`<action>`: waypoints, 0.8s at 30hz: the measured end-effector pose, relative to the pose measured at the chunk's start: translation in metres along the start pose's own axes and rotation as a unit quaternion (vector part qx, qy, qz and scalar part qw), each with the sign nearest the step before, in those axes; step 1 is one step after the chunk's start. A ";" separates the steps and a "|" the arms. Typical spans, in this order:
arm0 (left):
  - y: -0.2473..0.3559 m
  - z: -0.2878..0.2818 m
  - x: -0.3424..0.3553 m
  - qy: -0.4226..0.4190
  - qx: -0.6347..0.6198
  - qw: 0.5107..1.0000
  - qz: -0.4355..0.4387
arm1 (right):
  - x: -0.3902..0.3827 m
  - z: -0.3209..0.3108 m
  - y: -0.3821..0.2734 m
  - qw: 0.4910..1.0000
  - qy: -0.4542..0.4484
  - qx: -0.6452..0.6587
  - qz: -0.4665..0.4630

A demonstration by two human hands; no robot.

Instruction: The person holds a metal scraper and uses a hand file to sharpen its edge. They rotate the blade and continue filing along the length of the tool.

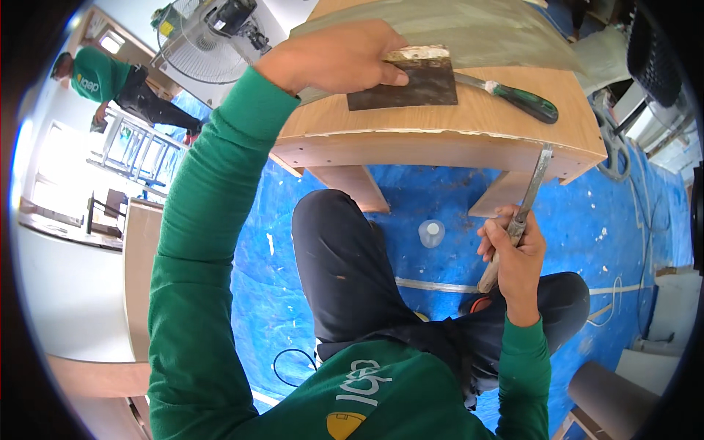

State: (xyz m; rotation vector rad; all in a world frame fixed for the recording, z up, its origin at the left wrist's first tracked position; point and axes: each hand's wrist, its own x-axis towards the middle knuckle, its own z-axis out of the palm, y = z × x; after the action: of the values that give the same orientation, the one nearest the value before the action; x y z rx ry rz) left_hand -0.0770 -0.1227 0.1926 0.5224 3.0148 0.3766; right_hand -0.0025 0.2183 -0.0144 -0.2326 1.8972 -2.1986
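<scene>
My left hand grips a flat dark spreader blade by its whitish, crusted top edge. The blade rests on the light wood panel. Beside it lies a tool with a green and black handle; its metal end runs behind the blade. My right hand is closed around the wooden handle of a chisel, held upward in front of the panel. The chisel's tip is at the panel's front edge, where pale, rough filler shows; whether they touch I cannot tell.
A brownish curved sheet covers the panel's far side. A clear plastic container stands on the blue floor sheeting between my knees and the panel. A fan stands far left, with a person near a metal ladder. Cables run at right.
</scene>
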 end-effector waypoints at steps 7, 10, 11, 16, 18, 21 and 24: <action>-0.007 0.002 0.011 -0.017 -0.009 1.000 -0.008 | 0.000 0.007 0.006 1.000 -0.012 -0.009 0.010; -0.009 0.003 0.012 -0.010 -0.012 1.000 -0.005 | -0.001 0.006 0.010 1.000 -0.016 -0.008 0.013; -0.008 0.003 0.012 -0.007 -0.003 1.000 -0.005 | 0.000 0.005 0.010 1.000 -0.017 -0.007 0.015; -0.006 0.003 0.012 -0.003 -0.016 1.000 -0.009 | -0.001 0.003 0.013 1.000 -0.019 -0.004 0.024; -0.005 0.002 0.013 -0.007 -0.009 1.000 -0.017 | -0.001 0.004 0.014 0.999 -0.024 -0.005 0.025; -0.001 -0.001 0.015 -0.012 0.013 0.999 -0.034 | -0.001 0.004 0.014 0.999 -0.033 -0.010 0.024; -0.006 0.001 0.017 -0.002 0.006 1.000 -0.022 | -0.002 0.006 0.012 0.999 -0.033 -0.012 0.031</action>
State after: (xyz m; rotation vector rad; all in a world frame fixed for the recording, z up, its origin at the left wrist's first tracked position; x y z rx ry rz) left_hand -0.0945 -0.1222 0.1898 0.4564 3.0210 0.3532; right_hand 0.0020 0.2115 -0.0253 -0.2443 1.8718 -2.1030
